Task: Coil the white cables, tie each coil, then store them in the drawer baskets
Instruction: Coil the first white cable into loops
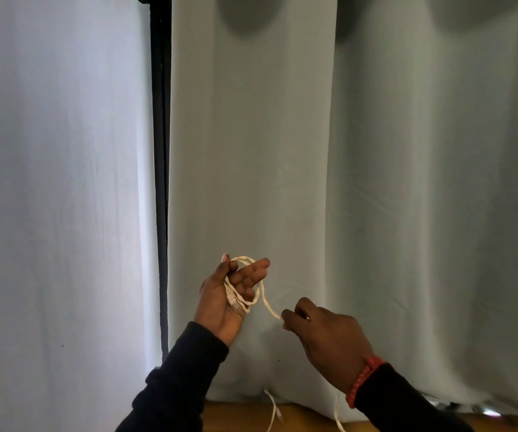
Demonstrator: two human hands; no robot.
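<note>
While raised in front of the curtain (376, 182), left hand (223, 302) palm-up, grip hooked by thumb and fingers through loops of white cable (245, 282). Right hand (326, 335) just right of the coil, grip pinched on its loose strand. More cable (272, 410) trailing below onto the wooden surface (301, 419).

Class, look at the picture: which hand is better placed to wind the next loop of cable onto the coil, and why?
The right hand: it pinches the free run of the white cable, while the left hand holds the coil.
</note>
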